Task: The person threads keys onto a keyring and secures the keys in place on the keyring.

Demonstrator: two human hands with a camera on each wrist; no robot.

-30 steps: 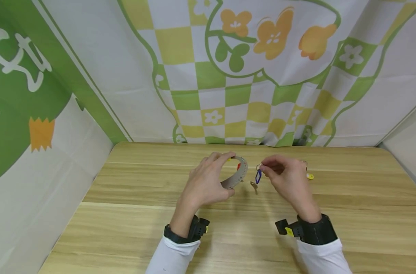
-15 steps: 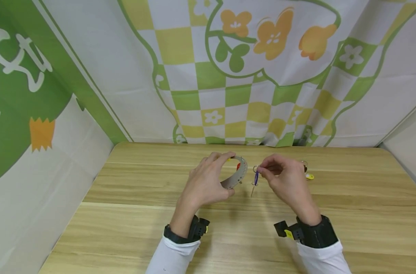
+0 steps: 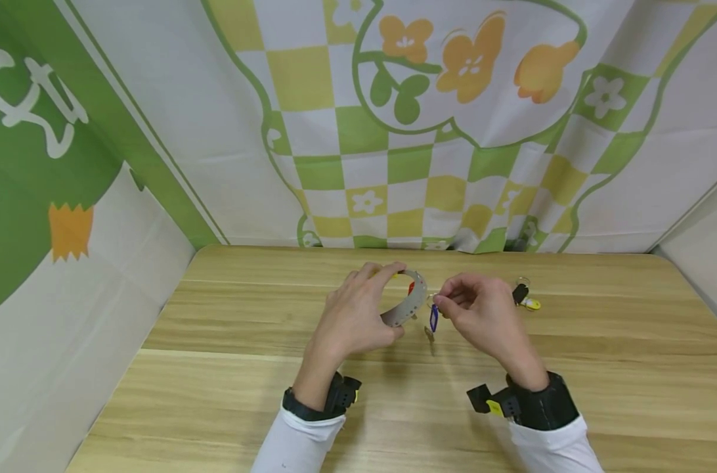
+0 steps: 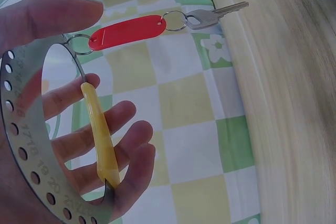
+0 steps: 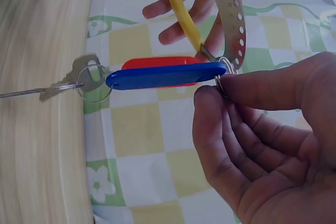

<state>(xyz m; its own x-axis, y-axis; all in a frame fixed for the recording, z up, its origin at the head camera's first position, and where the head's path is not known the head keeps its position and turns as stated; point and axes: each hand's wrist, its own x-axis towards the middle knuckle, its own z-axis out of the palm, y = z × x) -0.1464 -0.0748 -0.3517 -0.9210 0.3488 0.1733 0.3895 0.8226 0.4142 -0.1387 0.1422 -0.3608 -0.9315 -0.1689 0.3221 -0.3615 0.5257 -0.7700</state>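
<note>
My left hand (image 3: 358, 312) grips a flat metal key hoop (image 4: 20, 114) with numbered holes and a yellow handle grip (image 4: 100, 135). From the hoop hangs a red key tag (image 4: 128, 32) on a small ring, with a silver key (image 4: 202, 19) at its end. Thumb and forefinger of my right hand (image 3: 485, 318) pinch the split ring (image 5: 222, 85) of a blue key tag (image 5: 165, 76). Another key (image 5: 79, 80) dangles below that tag. In the right wrist view, the pinched ring overlaps the hoop's end, close by the red tag's ring.
Right of my hands on the wooden table (image 3: 217, 394) lie a black key fob (image 3: 520, 293) and a yellow key tag (image 3: 532, 304). A patterned curtain (image 3: 394, 164) hangs behind the table's back edge.
My right hand has moved left and slightly toward me, bringing the blue tag and its key closer to the hoop. More of the black fob shows. The left hand stays put.
</note>
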